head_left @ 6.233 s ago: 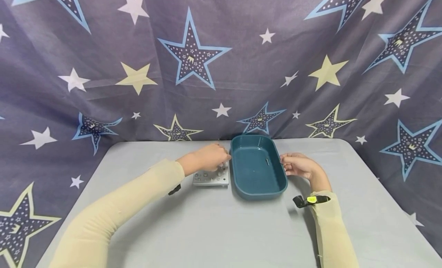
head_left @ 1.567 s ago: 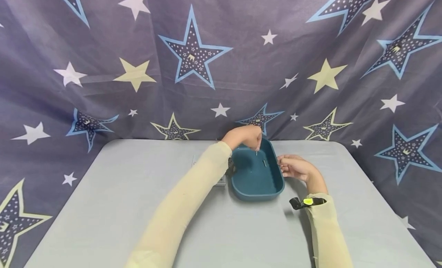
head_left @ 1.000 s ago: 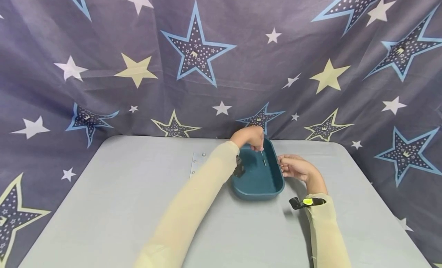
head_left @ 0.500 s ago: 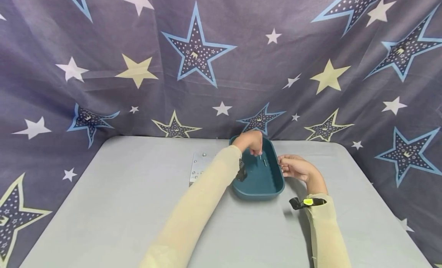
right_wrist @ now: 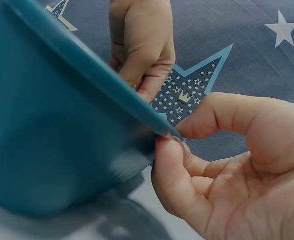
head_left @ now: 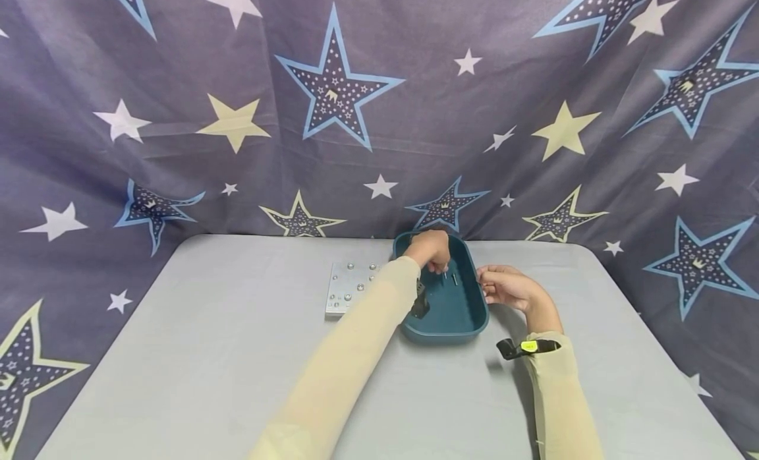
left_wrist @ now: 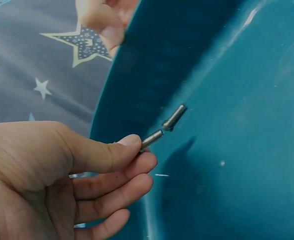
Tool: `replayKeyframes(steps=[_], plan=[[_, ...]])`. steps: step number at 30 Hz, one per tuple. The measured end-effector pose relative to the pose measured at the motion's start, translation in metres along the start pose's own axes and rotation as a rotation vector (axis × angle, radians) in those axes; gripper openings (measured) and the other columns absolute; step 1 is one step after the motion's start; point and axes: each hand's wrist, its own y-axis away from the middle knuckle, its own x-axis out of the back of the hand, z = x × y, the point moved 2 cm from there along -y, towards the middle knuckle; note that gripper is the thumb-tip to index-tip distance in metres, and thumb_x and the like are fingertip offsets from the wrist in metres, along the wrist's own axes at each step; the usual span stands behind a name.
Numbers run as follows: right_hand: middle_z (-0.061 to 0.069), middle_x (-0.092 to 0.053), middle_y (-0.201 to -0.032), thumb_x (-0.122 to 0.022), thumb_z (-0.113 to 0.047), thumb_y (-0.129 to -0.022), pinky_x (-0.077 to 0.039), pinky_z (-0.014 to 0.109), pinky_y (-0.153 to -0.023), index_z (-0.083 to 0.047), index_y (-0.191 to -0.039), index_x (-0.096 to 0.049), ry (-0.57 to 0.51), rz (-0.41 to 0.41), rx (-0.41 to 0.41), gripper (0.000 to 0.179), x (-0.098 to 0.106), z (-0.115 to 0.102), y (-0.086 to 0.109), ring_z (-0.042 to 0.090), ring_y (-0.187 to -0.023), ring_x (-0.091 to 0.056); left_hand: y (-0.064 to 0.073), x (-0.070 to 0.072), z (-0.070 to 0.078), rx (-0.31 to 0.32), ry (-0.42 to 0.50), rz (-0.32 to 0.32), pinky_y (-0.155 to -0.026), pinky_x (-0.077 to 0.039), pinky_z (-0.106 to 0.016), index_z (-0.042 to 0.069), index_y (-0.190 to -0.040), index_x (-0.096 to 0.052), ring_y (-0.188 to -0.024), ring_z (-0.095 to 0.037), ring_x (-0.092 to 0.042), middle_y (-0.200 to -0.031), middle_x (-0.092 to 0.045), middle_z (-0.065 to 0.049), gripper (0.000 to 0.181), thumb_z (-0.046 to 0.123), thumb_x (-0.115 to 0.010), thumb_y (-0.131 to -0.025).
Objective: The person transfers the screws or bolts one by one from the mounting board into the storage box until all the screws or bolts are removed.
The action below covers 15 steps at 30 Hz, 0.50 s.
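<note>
A teal plastic bin [head_left: 445, 318] stands on the table, with a small metal screw [head_left: 454, 279] lying on its floor. Reaching in from the left, my left hand [head_left: 435, 250] pinches a second screw [left_wrist: 152, 139] between thumb and index finger, its free end pointing at the lying one. In the left wrist view the lying screw [left_wrist: 175, 117] is close to the held tip. At the bin's right side my right hand [head_left: 505, 287] pinches the rim [right_wrist: 159, 125] between thumb and fingers.
A silver metal plate [head_left: 342, 288] fitted with several bolts lies left of the bin, partly covered by my left sleeve [head_left: 350, 354]. The grey table [head_left: 196, 354] ends at a curtain with stars [head_left: 332, 170] behind the bin.
From over the metal plate, my left hand has moved right into the bin, now with a screw in its pinch. Over the last second it came lower and slightly nearer. My right hand stays on the rim.
</note>
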Motion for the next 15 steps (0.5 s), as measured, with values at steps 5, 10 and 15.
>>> replayKeyframes(steps=[5, 10, 15], plan=[[-0.007, -0.053, -0.076, -0.040, -0.001, -0.096, -0.052, 0.021, -0.066, -0.009, -0.097, -0.052, 0.004, -0.003, 0.002, 0.014, 0.001, 0.000, 0.000, 0.003, -0.068, -0.053, 0.000, -0.007, 0.002, 0.051, 0.024, 0.012, -0.065, -0.051, -0.026, 0.011, -0.074, -0.078, -0.066, -0.013, -0.074, -0.072, -0.077, -0.001, 0.015, 0.012, -0.072, -0.088], [-0.007, -0.054, -0.076, -0.040, 0.000, -0.096, -0.052, 0.021, -0.066, -0.008, -0.098, -0.052, -0.010, -0.002, -0.004, 0.014, 0.000, -0.001, 0.001, 0.003, -0.069, -0.053, 0.000, -0.010, 0.004, 0.098, 0.048, 0.009, -0.063, -0.051, -0.023, 0.011, -0.077, -0.079, -0.071, -0.013, -0.076, -0.074, -0.077, -0.001, 0.014, 0.012, -0.073, -0.089], [-0.007, -0.054, -0.076, -0.039, 0.000, -0.096, -0.052, 0.021, -0.066, -0.009, -0.098, -0.052, -0.007, -0.005, -0.004, 0.016, 0.000, 0.000, 0.000, 0.003, -0.069, -0.053, -0.019, -0.015, 0.003, 0.202, 0.055, -0.057, -0.065, -0.052, -0.022, 0.013, -0.069, -0.077, -0.058, -0.009, -0.071, -0.063, -0.073, 0.002, 0.019, 0.012, -0.075, -0.088]])
